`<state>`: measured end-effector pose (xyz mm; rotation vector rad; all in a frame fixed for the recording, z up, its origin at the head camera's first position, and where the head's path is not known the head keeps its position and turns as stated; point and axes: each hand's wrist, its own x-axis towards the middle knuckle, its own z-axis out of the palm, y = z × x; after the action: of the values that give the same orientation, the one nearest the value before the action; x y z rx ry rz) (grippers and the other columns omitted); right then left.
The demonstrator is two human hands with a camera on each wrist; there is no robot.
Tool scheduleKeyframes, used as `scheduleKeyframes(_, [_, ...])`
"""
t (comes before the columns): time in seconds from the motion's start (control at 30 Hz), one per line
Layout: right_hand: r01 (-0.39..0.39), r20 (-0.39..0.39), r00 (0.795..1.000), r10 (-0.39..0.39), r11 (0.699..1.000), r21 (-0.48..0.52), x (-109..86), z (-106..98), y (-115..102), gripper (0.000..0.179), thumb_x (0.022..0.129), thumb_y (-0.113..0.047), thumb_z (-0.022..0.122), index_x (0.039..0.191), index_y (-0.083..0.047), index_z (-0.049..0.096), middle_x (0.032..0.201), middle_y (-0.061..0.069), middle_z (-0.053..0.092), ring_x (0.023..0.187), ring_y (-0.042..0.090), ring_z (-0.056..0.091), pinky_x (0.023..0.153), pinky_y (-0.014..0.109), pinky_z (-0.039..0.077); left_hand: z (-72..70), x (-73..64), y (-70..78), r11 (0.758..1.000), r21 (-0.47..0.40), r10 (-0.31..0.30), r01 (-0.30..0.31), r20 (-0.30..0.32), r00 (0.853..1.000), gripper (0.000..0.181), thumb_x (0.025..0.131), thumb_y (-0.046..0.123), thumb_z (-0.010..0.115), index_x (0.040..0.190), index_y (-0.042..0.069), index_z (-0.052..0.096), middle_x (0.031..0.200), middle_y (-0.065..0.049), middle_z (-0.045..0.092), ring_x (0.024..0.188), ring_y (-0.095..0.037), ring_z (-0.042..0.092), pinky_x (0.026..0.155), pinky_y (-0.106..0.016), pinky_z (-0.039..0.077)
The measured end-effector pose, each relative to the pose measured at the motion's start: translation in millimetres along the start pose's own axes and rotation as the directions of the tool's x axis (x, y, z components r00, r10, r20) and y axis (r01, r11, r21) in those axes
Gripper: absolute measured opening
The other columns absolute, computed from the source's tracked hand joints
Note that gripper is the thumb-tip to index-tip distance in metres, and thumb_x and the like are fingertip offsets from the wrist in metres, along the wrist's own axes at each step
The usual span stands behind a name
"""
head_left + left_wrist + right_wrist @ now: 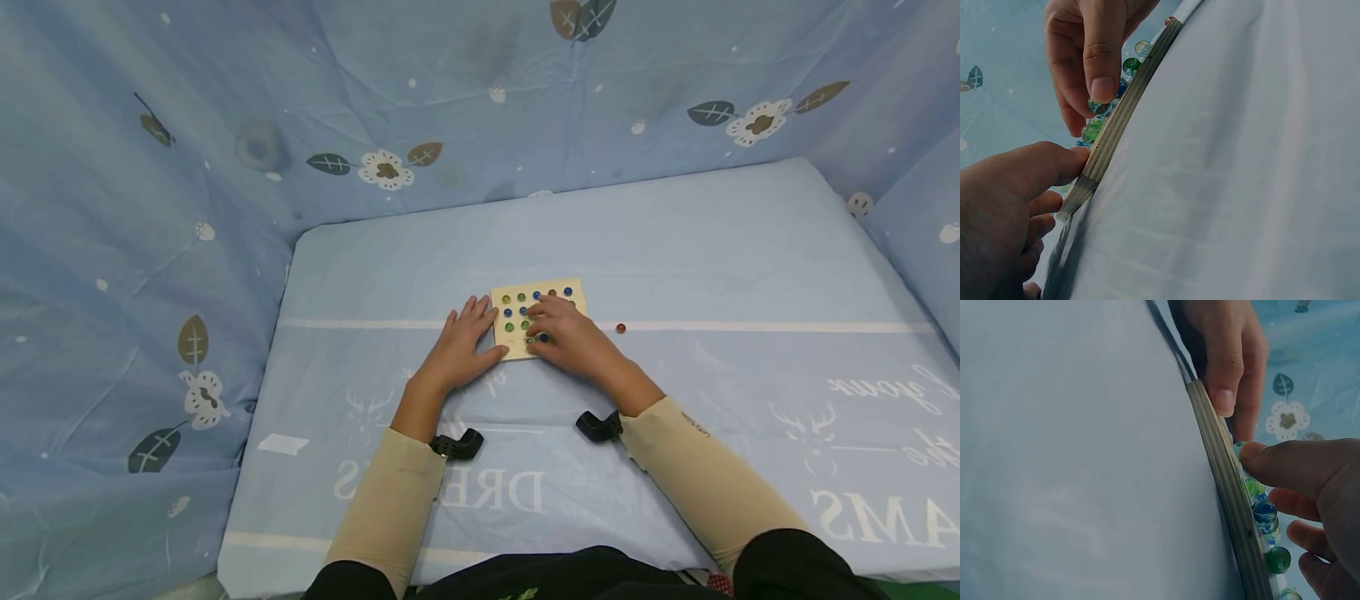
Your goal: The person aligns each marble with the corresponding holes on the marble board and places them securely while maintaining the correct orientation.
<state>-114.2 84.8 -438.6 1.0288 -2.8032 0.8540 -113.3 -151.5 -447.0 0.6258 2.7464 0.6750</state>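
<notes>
A light wooden board [517,353] lies on the bed-like blue surface, bearing rows of glass marbles in green, blue and reddish brown. Beside its left edge is my left hand [462,348], fingers spread, with the thumb touching the near-left corner. My right hand [567,335] reaches over the board's right part and hides some marbles there. Between its thumb and forefinger it pinches a teal marble [1239,449] near the board's near row. In the left wrist view, a green marble [1092,131] sits close by that pinch.
One red marble [621,328] lies on the cloth to the right of the board. A white paper piece [283,443] is at the left. Blue patterned fabric [480,100] hangs behind and at the sides. Black wrist mounts [459,445] sit on both forearms.
</notes>
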Motion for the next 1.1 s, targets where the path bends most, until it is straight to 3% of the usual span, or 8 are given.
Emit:
scheduleKeyframes(0.57, [0.022,-0.023,0.999,-0.023,1.0,-0.019,-1.2,1,0,0.017,0.083,-0.023,0.073,0.097,-0.012,0.073,0.129,0.009,0.056,0.135,0.035,0.035,0.113,0.048,0.026,1.5,0.3,0.8,1.0,-0.009,0.006,-0.006,-0.001,1.0,0.073,0.092,0.053,0.049,0.151,0.019,0.023,0.159,0.001,0.007,0.147,-0.019,-0.001,0.117,-0.049,0.005])
scheduleKeyframes(1.1, [-0.05,-0.031,0.998,0.05,0.999,0.008,-9.0,-14,7,0.02,0.082,-0.022,0.074,0.098,-0.009,0.073,0.13,0.012,0.055,0.134,0.033,0.036,0.109,0.047,0.031,-0.3,2.4,2.3,1.0,0.009,-0.019,0.019,-0.01,1.0,0.074,0.091,0.055,0.05,0.15,0.019,0.026,0.159,0.001,0.009,0.147,-0.018,0.001,0.118,-0.047,0.005])
